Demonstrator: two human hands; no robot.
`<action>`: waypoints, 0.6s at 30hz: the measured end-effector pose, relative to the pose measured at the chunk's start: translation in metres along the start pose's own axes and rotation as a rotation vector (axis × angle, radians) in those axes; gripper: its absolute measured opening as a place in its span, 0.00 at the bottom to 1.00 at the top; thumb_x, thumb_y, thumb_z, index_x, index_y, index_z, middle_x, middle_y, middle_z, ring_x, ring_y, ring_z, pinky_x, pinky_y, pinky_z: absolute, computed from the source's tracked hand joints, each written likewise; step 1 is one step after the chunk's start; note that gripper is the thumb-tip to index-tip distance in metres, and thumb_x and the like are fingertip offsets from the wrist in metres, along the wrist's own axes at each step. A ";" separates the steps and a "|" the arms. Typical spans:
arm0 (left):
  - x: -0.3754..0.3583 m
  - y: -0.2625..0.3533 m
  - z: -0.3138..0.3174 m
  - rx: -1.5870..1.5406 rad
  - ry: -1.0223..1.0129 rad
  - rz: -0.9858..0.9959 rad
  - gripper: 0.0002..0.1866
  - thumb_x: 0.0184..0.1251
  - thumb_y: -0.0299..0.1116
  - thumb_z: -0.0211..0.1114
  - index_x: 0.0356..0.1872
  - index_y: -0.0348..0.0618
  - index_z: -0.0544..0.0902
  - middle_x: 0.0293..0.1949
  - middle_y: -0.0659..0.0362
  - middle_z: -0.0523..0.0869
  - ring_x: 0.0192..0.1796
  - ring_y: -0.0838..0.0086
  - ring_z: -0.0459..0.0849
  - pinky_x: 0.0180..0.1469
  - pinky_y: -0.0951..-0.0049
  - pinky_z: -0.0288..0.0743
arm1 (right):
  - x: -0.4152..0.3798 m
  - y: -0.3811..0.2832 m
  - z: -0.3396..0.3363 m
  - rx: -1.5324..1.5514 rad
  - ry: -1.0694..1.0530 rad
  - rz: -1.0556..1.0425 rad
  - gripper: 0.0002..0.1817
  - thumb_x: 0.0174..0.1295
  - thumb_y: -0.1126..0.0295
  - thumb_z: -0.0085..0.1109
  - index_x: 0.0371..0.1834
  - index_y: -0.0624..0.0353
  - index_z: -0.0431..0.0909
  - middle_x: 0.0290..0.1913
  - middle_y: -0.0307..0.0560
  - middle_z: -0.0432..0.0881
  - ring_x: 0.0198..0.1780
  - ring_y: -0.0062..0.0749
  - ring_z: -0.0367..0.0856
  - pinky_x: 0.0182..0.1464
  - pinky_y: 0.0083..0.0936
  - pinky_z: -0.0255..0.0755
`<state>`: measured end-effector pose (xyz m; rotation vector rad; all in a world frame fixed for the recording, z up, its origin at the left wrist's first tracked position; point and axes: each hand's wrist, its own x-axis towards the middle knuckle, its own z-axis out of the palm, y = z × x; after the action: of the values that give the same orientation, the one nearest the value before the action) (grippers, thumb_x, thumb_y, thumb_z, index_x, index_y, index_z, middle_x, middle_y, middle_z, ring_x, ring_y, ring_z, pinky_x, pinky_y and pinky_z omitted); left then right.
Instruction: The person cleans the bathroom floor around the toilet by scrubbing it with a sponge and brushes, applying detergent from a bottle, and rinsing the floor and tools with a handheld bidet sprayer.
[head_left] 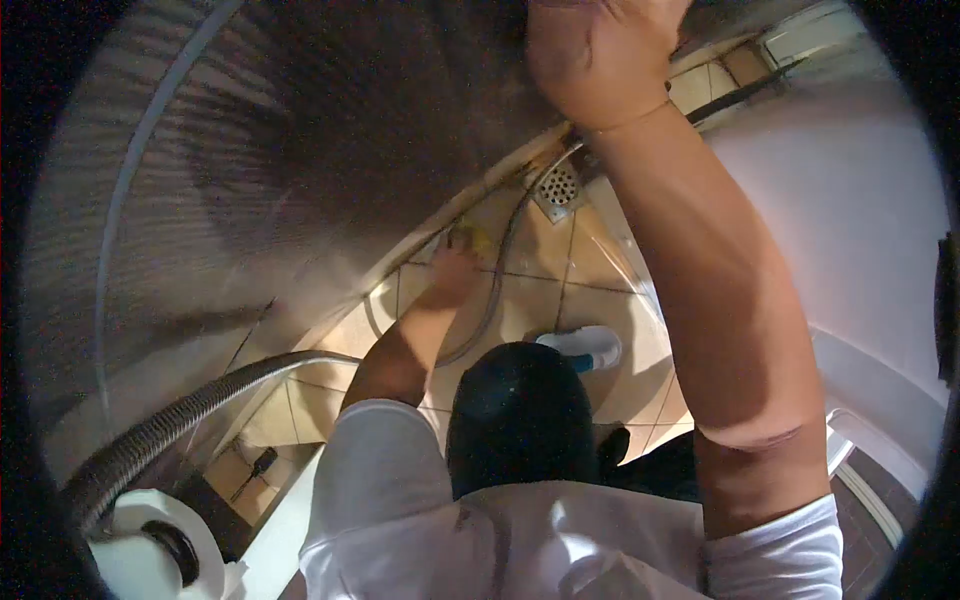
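Near the middle of the frame the left hand (455,270) is closed on a yellow sponge (472,238), pressing it where the tiled floor (590,265) meets the wall (300,150). At the top, the right hand (600,55) rests against the wall; I cannot tell whether it is open. A metal hose (180,415) curves across the lower left, and a floor drain (560,187) sits right of the sponge.

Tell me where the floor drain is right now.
In the head view, the floor drain sits in the tiled floor's upper-middle, against the curved wall's base, just below the raised right hand and right of the left hand holding something yellow.
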<state>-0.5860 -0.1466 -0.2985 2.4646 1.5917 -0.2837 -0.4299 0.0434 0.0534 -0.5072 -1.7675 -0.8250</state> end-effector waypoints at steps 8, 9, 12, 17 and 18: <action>0.006 -0.021 0.024 -0.021 -0.176 -0.082 0.20 0.57 0.33 0.52 0.52 0.44 0.70 0.45 0.48 0.77 0.50 0.57 0.76 0.54 0.62 0.68 | -0.044 -0.089 -0.093 0.621 -0.530 0.586 0.24 0.55 0.68 0.51 0.57 0.60 0.61 0.59 0.56 0.59 0.62 0.50 0.53 0.62 0.36 0.48; 0.005 -0.014 0.010 -0.015 -0.167 -0.083 0.20 0.57 0.33 0.52 0.52 0.44 0.70 0.45 0.48 0.77 0.50 0.57 0.76 0.54 0.62 0.68 | -0.072 -0.110 -0.116 0.803 -0.759 0.632 0.20 0.53 0.73 0.52 0.51 0.62 0.68 0.55 0.54 0.68 0.59 0.47 0.62 0.61 0.30 0.56; 0.013 -0.002 -0.027 -0.837 0.178 -0.650 0.16 0.56 0.33 0.53 0.47 0.48 0.75 0.46 0.48 0.77 0.50 0.61 0.76 0.53 0.63 0.69 | -0.215 -0.153 -0.195 0.938 -1.645 0.453 0.33 0.43 0.62 0.62 0.55 0.56 0.63 0.59 0.53 0.62 0.59 0.47 0.62 0.60 0.34 0.58; 0.020 -0.008 -0.011 -0.074 -0.004 -0.181 0.11 0.58 0.30 0.53 0.41 0.46 0.77 0.46 0.50 0.77 0.52 0.61 0.75 0.51 0.67 0.72 | -0.253 -0.169 -0.271 0.759 -1.847 0.291 0.26 0.44 0.64 0.60 0.50 0.52 0.67 0.45 0.49 0.71 0.49 0.44 0.70 0.49 0.37 0.67; 0.023 -0.008 -0.013 -0.075 0.000 -0.181 0.11 0.58 0.30 0.53 0.41 0.46 0.77 0.46 0.50 0.77 0.52 0.61 0.75 0.51 0.67 0.72 | -0.252 -0.167 -0.268 0.751 -1.749 0.340 0.24 0.45 0.65 0.59 0.48 0.52 0.67 0.43 0.49 0.73 0.47 0.45 0.71 0.47 0.36 0.68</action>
<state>-0.5833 -0.1196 -0.2924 2.2696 1.7947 -0.2453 -0.2863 -0.2532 -0.1803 -1.0822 -3.0847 0.9489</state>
